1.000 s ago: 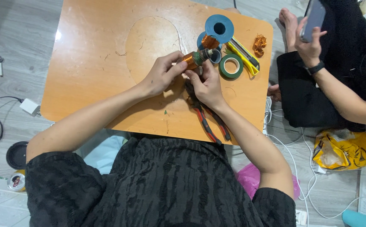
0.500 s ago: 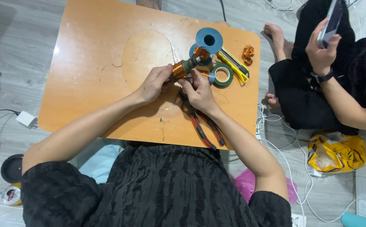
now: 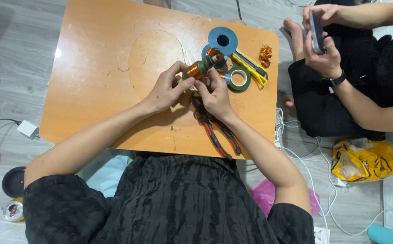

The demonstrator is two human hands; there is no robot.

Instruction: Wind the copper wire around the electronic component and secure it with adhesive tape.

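- Left hand [image 3: 164, 90] pinches a copper wire coil [image 3: 194, 71] above the orange surface [image 3: 92, 68]; right hand [image 3: 214, 95] pinches its near end.
- Steady grip and taut wire look key.

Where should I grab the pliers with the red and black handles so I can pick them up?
Probably by the two handles of the pliers, coming from the near table edge. The handles lie bare and point toward that edge, slightly spread, so fingers can wrap around both. The metal head end is tucked under the right hand, so it cannot be reached.
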